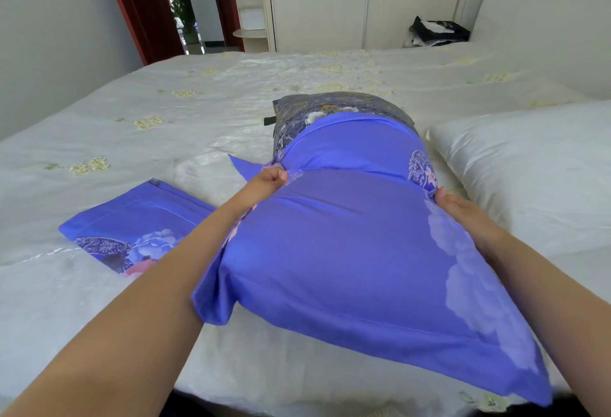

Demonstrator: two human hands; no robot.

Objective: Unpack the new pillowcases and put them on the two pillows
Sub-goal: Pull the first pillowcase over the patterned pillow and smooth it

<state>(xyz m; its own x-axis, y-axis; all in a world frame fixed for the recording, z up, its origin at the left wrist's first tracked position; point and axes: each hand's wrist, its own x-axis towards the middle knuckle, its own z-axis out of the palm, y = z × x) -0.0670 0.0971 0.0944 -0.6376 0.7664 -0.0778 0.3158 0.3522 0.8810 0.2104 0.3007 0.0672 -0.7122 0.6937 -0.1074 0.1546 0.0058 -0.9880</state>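
Pillow lies mid-bed, near two-thirds inside blue pillowcase; dark patterned far end bare. Left hand fisted, bunching case's open edge at left side. Right hand lies along right side, fingers mostly hidden by cloth; cannot tell if pinching hem. Risks: uneven pull skews case, stuffing bunches in one corner; slick fabric slips from right hand; hard tug strains seam. Second folded pillowcase waits near left, white pillow right, uncovered.
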